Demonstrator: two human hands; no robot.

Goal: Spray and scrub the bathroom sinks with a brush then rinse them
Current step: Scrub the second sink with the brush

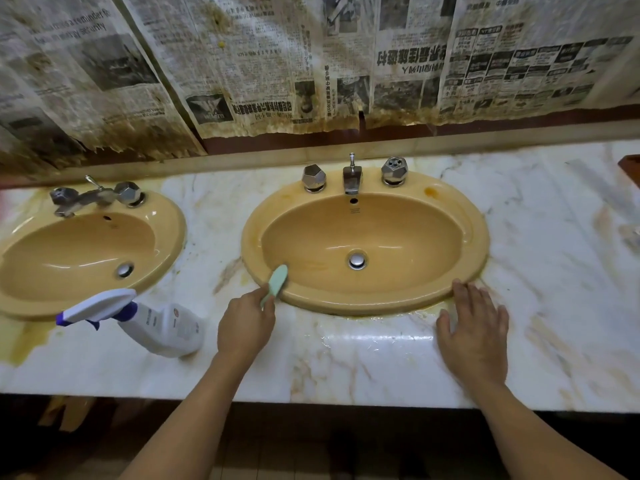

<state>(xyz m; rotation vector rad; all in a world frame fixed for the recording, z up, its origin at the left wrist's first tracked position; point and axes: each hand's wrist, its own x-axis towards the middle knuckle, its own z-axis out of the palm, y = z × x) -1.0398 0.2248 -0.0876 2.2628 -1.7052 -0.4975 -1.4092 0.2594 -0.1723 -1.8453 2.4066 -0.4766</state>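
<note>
1. On the near-left rim of the right-hand sink [479, 233], the head of a pale green scrub brush [278, 281] rests, its handle gripped in the left hand [244, 323].
2. The right hand [474, 323] lies flat, fingers straight, on the marble countertop [554, 278], fingertips touching that sink's near-right rim.
3. The glossy basin holds a chrome drain plug [357, 260].
4. A white spray bottle [159, 327] sits beside the left-hand sink [175, 230].

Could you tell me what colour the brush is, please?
Pale green brush, seen from the head view.
</note>
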